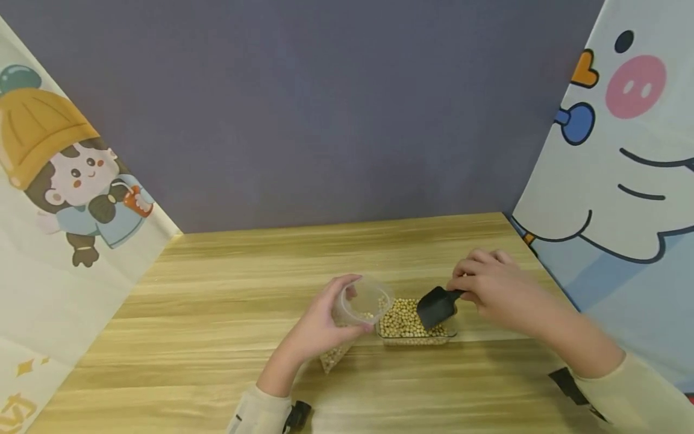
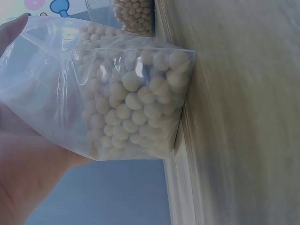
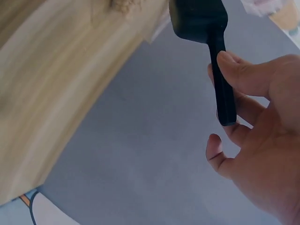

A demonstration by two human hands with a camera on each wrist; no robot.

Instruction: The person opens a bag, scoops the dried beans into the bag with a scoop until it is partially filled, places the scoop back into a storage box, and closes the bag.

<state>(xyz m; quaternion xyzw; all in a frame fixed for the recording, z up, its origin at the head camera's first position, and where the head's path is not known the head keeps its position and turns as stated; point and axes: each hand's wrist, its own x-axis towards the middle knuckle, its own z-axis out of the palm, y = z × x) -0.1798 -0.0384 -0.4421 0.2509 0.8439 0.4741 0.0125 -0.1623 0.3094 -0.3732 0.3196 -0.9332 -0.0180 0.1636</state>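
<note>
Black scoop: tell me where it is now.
In the head view, the black scoop is right of centre, held in the right hand over the right end of the clear dish of beans.

The head camera looks from above, forward and down across the counter [image 1: 217,289] to the dark wall [image 1: 336,120], far enough off to take in both sleeves [image 1: 634,392]. The left wrist camera sits low and close by the left hand [image 1: 320,322], its picture turned sideways (the counter runs up the right side), with the bag [image 2: 131,105] filling much of it. It shares the box [image 1: 418,337] and the pink snout [image 1: 635,86] with the head view, both at its top edge. The right wrist camera faces the right hand [image 3: 262,112] and scoop [image 3: 199,21] closely, the counter's edge slanting; the head view shows both from farther away.
</note>
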